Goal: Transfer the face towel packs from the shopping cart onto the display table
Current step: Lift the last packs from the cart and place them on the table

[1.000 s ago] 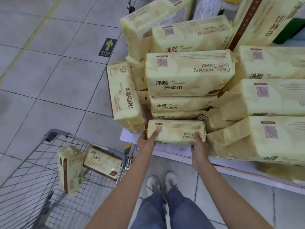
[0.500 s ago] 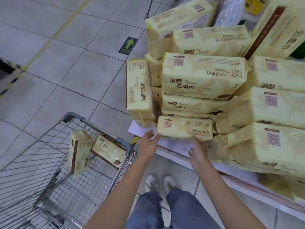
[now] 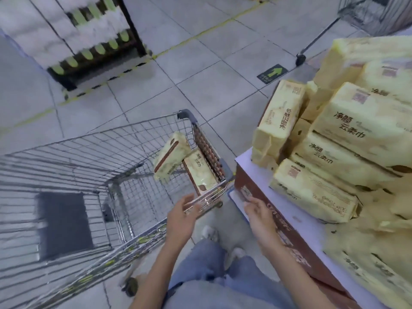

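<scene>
Now both hands are free. The fingers (image 3: 189, 200) of the left hand (image 3: 181, 216) are straight and a little spread. They hold nothing and hover just over the near rim of the shopping cart (image 3: 133, 128). The fingers of the right hand (image 3: 259, 211) are also loosely open and empty, just beside the front edge of the counter (image 3: 298, 221).

One second ago these same hands held a pack at its two ends on the counter. This front pack (image 3: 312, 192) now lies at about 2 o'clock from the right hand, in front of the pile (image 3: 347, 152), and no hand touches it. So I judge that one transfer is finished, and the view has turned toward the cart.

Two face towel packs (image 3: 171, 155) remain in the cart, at about 12 o'clock from the left hand, in the corner nearest the counter. One stands tilted; the other (image 3: 200, 172) leans on the wire wall beside it. The next step is probably to reach for these, and the left hand is the nearer one. The picture is blurred, so I cannot tell if more packs hide lower in the basket.
</scene>
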Demonstrator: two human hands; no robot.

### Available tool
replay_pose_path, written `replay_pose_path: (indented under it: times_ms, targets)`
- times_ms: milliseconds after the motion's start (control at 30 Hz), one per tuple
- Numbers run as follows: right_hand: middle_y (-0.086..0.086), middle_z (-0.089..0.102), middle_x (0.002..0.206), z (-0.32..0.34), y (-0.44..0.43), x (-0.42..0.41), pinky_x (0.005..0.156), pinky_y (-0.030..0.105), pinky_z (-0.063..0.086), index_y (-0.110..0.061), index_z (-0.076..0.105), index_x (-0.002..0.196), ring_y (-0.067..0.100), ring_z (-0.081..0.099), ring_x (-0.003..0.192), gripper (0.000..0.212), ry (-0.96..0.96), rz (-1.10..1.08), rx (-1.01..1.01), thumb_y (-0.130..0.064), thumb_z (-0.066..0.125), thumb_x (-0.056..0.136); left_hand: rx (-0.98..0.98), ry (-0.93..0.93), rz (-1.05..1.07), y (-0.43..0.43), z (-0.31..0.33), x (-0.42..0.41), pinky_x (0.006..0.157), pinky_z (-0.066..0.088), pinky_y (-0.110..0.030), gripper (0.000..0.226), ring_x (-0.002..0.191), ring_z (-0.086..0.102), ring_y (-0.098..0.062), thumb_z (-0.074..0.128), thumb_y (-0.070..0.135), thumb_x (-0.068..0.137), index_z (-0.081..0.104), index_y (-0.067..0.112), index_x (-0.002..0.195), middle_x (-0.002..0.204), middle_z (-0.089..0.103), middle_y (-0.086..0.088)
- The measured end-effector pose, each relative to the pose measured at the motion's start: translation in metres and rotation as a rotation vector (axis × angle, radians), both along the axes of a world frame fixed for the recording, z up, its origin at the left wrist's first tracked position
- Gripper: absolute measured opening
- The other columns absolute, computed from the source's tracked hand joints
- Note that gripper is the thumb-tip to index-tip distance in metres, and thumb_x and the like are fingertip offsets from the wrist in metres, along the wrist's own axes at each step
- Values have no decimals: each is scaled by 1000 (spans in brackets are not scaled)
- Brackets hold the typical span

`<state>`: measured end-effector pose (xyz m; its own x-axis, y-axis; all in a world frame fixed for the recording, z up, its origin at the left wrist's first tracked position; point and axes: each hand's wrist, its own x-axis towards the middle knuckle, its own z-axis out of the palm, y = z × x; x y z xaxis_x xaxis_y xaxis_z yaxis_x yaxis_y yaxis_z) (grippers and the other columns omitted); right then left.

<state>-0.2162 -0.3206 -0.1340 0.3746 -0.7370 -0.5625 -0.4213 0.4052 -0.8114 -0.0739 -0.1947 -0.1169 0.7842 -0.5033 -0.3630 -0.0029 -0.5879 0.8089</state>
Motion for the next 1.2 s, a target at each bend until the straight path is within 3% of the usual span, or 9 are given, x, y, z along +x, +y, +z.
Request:
replay_pose_path:
  times_ms: [233, 367, 500, 600, 800, 933, 1033, 1133, 1200]
  targets:
    - [8, 58, 108, -5, 2, 67, 68, 2, 41, -6, 52, 119, 6, 54, 85, 31, -20, 295, -101, -5, 60, 89, -39, -20, 241, 32, 1, 41, 88, 48, -32, 28, 104, 58, -15, 60, 19, 92, 59, 17, 119, 115, 62, 2]
    - [2, 56, 114, -9, -7, 117, 80, 18, 40, -8, 49, 127, 11, 54, 97, 39, 5, 429, -126, -16, 61, 90, -57, 6, 297, 25, -5, 85, 90, 49, -36, 31, 106, 58, -18, 60, 18, 92, 57, 13, 122, 117, 61, 0]
    - [3, 54, 118, -19, -25, 172, 85, 29, 42, -13, 48, 130, 17, 53, 103, 42, 92, 481, -116, -22, 60, 91, -22, 28, 282, 6, -18, 141, 83, 44, -27, 34, 104, 57, -16, 61, 21, 91, 56, 14, 125, 118, 61, 0]
    - [7, 54, 127, -38, -41, 210, 96, 37, 43, -13, 46, 132, 22, 53, 112, 46, 205, 528, -128, -25, 60, 91, 44, 27, 214, -9, -34, 187, 82, 42, -26, 36, 105, 57, -16, 61, 25, 92, 56, 15, 125, 122, 60, 0]
    - [12, 48, 140, -89, -65, 254, 99, 32, 37, -9, 38, 140, 28, 47, 126, 57, 409, 580, -111, -27, 60, 90, 193, -48, -15, -42, -73, 270, 92, 47, -34, 45, 112, 56, -20, 63, 31, 90, 53, 14, 130, 128, 59, -2]
    - [13, 48, 140, -133, -74, 262, 104, 41, 40, -7, 33, 143, 31, 48, 125, 63, 530, 641, -30, -26, 60, 90, 279, -66, -132, -59, -116, 310, 92, 44, -33, 41, 115, 55, -23, 54, 31, 95, 51, 13, 132, 132, 57, -6]
    - [11, 38, 147, -163, -75, 266, 105, 35, 32, -10, 20, 149, 30, 39, 132, 75, 562, 640, 42, -26, 62, 89, 350, -73, -239, -70, -152, 334, 100, 40, -36, 45, 123, 51, -25, 49, 35, 97, 47, 12, 136, 137, 53, -6]
    - [8, 31, 152, -190, -76, 270, 107, 35, 29, -12, 13, 150, 28, 34, 136, 85, 592, 619, 64, -31, 66, 86, 419, 2, -336, -82, -185, 351, 106, 30, -30, 55, 133, 40, -23, 52, 39, 94, 39, 16, 142, 146, 43, -4]
    - [8, 36, 149, -205, -78, 270, 105, 38, 33, -12, 19, 148, 29, 39, 133, 85, 648, 607, 59, -36, 68, 83, 399, 64, -396, -89, -201, 357, 105, 26, -24, 61, 135, 36, -21, 58, 37, 92, 36, 18, 145, 149, 39, -2]
